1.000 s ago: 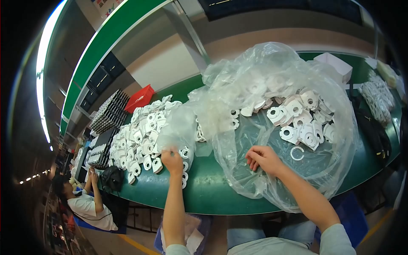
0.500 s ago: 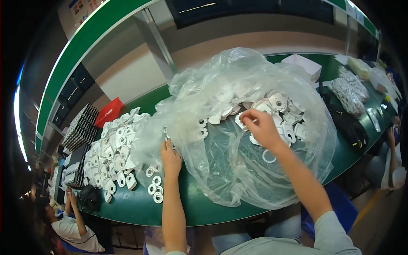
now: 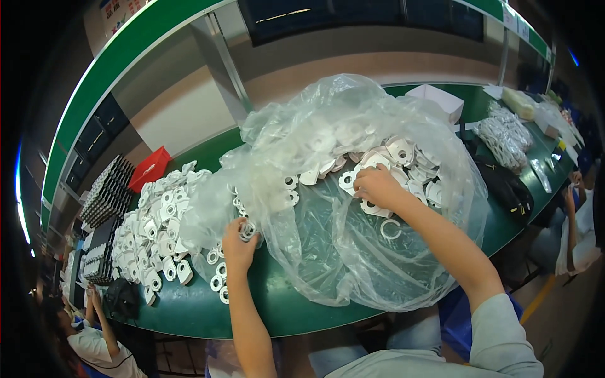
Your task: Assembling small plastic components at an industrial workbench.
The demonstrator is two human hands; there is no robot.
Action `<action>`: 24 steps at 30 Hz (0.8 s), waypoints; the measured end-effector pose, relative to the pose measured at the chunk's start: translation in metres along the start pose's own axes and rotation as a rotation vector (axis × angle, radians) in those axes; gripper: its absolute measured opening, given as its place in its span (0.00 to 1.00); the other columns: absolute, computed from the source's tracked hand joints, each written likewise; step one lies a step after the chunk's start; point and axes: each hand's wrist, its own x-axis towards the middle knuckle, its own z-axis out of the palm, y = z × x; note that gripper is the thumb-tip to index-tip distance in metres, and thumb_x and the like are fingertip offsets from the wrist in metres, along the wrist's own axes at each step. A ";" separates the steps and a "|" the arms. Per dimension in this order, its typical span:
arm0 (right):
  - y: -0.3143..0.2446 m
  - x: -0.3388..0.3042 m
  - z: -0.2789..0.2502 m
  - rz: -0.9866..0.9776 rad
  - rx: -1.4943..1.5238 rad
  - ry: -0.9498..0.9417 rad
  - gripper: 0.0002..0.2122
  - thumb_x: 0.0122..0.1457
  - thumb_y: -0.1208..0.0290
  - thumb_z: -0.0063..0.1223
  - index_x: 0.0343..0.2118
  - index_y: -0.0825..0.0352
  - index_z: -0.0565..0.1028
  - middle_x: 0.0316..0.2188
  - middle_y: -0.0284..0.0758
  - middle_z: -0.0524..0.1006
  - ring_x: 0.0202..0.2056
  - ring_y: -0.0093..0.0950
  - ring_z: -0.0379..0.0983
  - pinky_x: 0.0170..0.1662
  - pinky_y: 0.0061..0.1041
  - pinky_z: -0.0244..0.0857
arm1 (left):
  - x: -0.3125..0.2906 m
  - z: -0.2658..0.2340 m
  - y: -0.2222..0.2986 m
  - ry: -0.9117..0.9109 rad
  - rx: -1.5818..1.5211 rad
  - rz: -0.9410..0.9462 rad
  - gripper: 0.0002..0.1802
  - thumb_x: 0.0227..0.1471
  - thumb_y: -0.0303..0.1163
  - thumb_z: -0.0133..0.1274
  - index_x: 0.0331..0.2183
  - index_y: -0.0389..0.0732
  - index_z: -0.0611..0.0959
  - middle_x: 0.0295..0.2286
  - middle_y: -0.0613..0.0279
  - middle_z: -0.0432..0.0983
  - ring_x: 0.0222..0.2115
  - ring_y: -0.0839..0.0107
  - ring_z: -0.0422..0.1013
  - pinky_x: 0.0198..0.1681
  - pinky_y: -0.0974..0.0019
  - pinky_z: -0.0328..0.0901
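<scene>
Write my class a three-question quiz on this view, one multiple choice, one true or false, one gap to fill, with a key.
1. The right hand is nearest to:
A. the black bag
B. the white parts
C. the white box

2. True or false: the red tray stands to the left of the clear plastic bag.

3. Fill the gap: the left hand holds a small pale part shaped like a ____.

Key: 1. B; 2. True; 3. ring.
</scene>
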 end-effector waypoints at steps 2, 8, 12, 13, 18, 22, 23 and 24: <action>0.000 0.000 -0.001 0.049 0.114 0.042 0.08 0.46 0.68 0.60 0.30 0.61 0.78 0.34 0.31 0.75 0.42 0.33 0.70 0.44 0.41 0.59 | 0.005 -0.003 -0.005 0.153 -0.140 0.047 0.27 0.36 0.30 0.62 0.43 0.41 0.75 0.38 0.56 0.72 0.39 0.59 0.70 0.40 0.62 0.65; -0.009 0.003 -0.009 0.061 0.576 0.475 0.06 0.52 0.71 0.55 0.30 0.67 0.74 0.32 0.35 0.71 0.35 0.30 0.70 0.32 0.27 0.67 | 0.003 -0.008 -0.015 0.133 -0.165 -0.015 0.26 0.37 0.30 0.63 0.42 0.40 0.77 0.40 0.58 0.72 0.40 0.63 0.70 0.40 0.64 0.66; -0.037 0.007 -0.026 0.300 1.081 0.277 0.05 0.56 0.73 0.51 0.32 0.69 0.72 0.32 0.33 0.70 0.28 0.22 0.72 0.24 0.19 0.67 | -0.001 -0.018 -0.018 0.389 0.203 0.305 0.24 0.40 0.28 0.61 0.43 0.39 0.76 0.40 0.58 0.72 0.41 0.66 0.69 0.39 0.65 0.67; -0.045 0.003 -0.033 0.292 1.101 0.258 0.05 0.56 0.73 0.51 0.32 0.69 0.72 0.32 0.33 0.70 0.28 0.22 0.72 0.24 0.19 0.67 | 0.000 -0.028 -0.008 0.396 -0.041 0.204 0.22 0.42 0.27 0.59 0.43 0.37 0.76 0.40 0.57 0.73 0.40 0.67 0.70 0.38 0.65 0.67; -0.084 -0.012 -0.043 0.105 1.173 0.166 0.03 0.56 0.78 0.48 0.33 0.70 0.71 0.39 0.37 0.72 0.32 0.24 0.74 0.33 0.21 0.71 | -0.069 -0.077 -0.009 0.470 -0.248 -0.109 0.11 0.45 0.22 0.55 0.35 0.36 0.80 0.32 0.58 0.75 0.31 0.69 0.72 0.33 0.69 0.66; -0.114 -0.014 -0.031 -0.125 1.067 0.101 0.06 0.51 0.79 0.53 0.33 0.69 0.72 0.43 0.40 0.70 0.41 0.27 0.72 0.40 0.24 0.71 | -0.131 -0.093 -0.021 0.271 -0.070 -0.239 0.09 0.42 0.22 0.57 0.32 0.35 0.80 0.31 0.60 0.75 0.31 0.68 0.71 0.31 0.68 0.66; -0.120 -0.014 -0.025 -0.130 1.074 0.100 0.06 0.51 0.79 0.53 0.33 0.69 0.72 0.43 0.40 0.70 0.41 0.27 0.72 0.40 0.24 0.71 | -0.141 -0.090 -0.022 0.225 -0.028 -0.209 0.09 0.40 0.22 0.59 0.30 0.36 0.80 0.31 0.61 0.75 0.29 0.70 0.70 0.30 0.69 0.64; -0.125 -0.016 -0.020 -0.128 1.073 0.090 0.07 0.49 0.78 0.55 0.33 0.68 0.72 0.44 0.40 0.70 0.42 0.28 0.71 0.41 0.24 0.70 | -0.147 -0.088 -0.023 0.178 0.014 -0.179 0.09 0.38 0.23 0.60 0.28 0.36 0.80 0.30 0.61 0.75 0.28 0.71 0.70 0.28 0.70 0.63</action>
